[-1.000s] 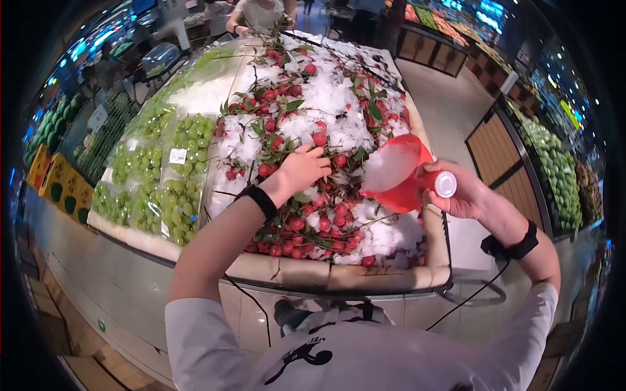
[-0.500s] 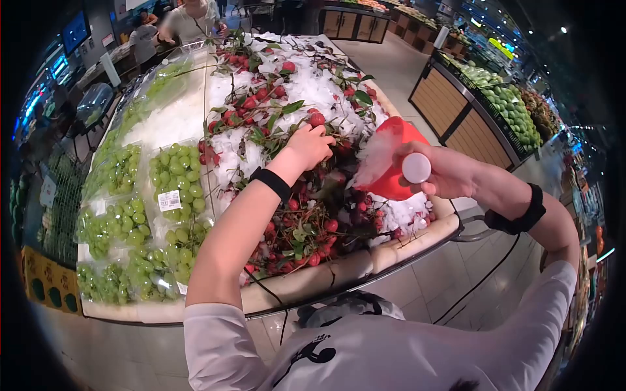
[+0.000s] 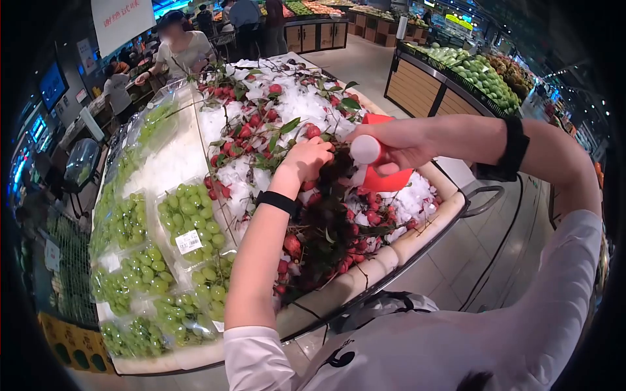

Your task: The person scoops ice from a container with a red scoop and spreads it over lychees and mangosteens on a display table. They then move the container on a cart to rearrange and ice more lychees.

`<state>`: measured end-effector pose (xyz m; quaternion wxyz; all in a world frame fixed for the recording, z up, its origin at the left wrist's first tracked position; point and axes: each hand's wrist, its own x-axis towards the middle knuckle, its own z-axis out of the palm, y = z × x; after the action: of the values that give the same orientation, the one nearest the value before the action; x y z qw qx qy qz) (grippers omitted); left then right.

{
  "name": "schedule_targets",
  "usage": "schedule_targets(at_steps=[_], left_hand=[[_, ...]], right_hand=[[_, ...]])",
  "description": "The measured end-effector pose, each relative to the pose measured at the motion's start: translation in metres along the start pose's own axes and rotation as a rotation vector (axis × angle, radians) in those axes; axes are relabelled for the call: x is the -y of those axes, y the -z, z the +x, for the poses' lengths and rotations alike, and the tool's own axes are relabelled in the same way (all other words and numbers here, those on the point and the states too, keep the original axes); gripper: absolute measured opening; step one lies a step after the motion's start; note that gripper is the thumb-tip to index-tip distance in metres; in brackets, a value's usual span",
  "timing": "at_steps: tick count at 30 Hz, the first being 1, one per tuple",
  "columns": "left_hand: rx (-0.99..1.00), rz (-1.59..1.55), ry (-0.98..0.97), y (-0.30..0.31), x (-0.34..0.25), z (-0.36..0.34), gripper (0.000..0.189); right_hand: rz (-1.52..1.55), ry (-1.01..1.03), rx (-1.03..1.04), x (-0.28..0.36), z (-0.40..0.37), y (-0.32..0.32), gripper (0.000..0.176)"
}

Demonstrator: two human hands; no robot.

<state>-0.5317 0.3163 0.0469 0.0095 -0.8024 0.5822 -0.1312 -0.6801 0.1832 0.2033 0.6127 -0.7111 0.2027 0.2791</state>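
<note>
My right hand is wrapped round the handle of a red scoop, whose round white handle end faces me. The scoop is tilted over the fruit, its mouth mostly hidden by the hand. My left hand reaches among leafy lychee branches, its fingers curled on the stems and the fingertips partly hidden. Red lychees lie around both hands. White crushed ice covers much of the fruit behind and to the right.
Packed green grapes fill the left of the stand, beside bare white ice. A pale padded edge and a metal handle border it. A person stands behind; a produce counter is at the right.
The scoop has moved left, closer to my left hand, and has turned over; the ice that showed in it is out of sight. My left hand stays among the branches. The view has shifted.
</note>
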Motion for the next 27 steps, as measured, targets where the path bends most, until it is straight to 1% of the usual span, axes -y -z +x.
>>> schedule_targets(at_steps=[2, 3, 4, 6, 8, 10, 12, 14, 15, 16, 17, 18, 19, 20, 22, 24, 26, 27], left_hand=[[-0.086, -0.151, -0.006, -0.004, 0.019, 0.003, 0.025], [0.029, -0.221, 0.077, 0.013, 0.019, 0.0, 0.027], [0.015, -0.222, 0.081, 0.012, 0.02, 0.001, 0.027], [0.054, -0.23, 0.098, 0.009, 0.019, 0.004, 0.027], [0.074, -0.225, 0.107, 0.007, 0.023, 0.005, 0.029], [-0.032, -0.162, 0.031, 0.003, 0.024, 0.003, 0.029], [-0.035, -0.185, 0.012, 0.004, 0.029, -0.001, 0.029], [-0.059, -0.308, 0.029, 0.007, 0.033, -0.006, 0.028], [-0.056, -0.301, 0.025, 0.006, 0.035, -0.006, 0.028], [-0.049, -0.299, 0.057, 0.004, 0.035, -0.005, 0.028], [-0.041, -0.299, 0.088, 0.002, 0.035, -0.005, 0.028], [-0.041, -0.294, 0.085, 0.001, 0.034, -0.006, 0.028], [-0.086, -0.291, 0.043, -0.001, 0.034, -0.009, 0.026], [-0.134, -0.288, 0.005, -0.002, 0.034, -0.011, 0.025], [-0.143, -0.281, 0.019, -0.004, 0.033, -0.013, 0.024], [-0.202, -0.306, 0.007, -0.003, 0.034, -0.014, 0.023], [-0.207, -0.292, 0.035, 0.0, 0.034, -0.015, 0.02], [-0.178, -0.327, 0.048, -0.001, 0.035, -0.014, 0.02]], right_hand=[[0.068, -0.023, -0.007, -0.005, -0.004, 0.009, 0.028], [0.093, 0.011, 0.006, -0.005, -0.012, 0.01, 0.03], [0.081, 0.012, -0.001, -0.007, -0.014, 0.017, 0.03], [0.236, 0.029, 0.105, -0.007, -0.018, 0.026, 0.026], [0.232, 0.001, 0.134, -0.003, -0.026, 0.026, 0.027], [0.213, -0.011, 0.15, 0.001, -0.024, 0.019, 0.027], [0.217, 0.02, 0.119, 0.008, -0.012, 0.009, 0.027], [0.224, -0.002, 0.112, 0.016, -0.008, -0.005, 0.043], [0.154, -0.009, 0.114, 0.019, -0.007, -0.008, 0.045], [0.157, -0.001, 0.114, 0.021, -0.008, -0.011, 0.045], [0.145, -0.025, 0.067, 0.022, -0.011, -0.013, 0.046], [0.131, -0.05, 0.02, 0.023, -0.013, -0.015, 0.046], [0.129, -0.046, 0.021, 0.024, -0.013, -0.013, 0.046], [0.148, -0.033, 0.041, 0.025, -0.014, -0.01, 0.047], [0.152, -0.019, 0.069, 0.028, -0.014, -0.001, 0.048], [0.119, -0.001, 0.214, 0.033, -0.017, 0.001, 0.038], [0.09, 0.032, 0.209, 0.038, -0.032, 0.0, 0.039], [0.094, 0.058, 0.215, 0.039, -0.036, -0.001, 0.04]])
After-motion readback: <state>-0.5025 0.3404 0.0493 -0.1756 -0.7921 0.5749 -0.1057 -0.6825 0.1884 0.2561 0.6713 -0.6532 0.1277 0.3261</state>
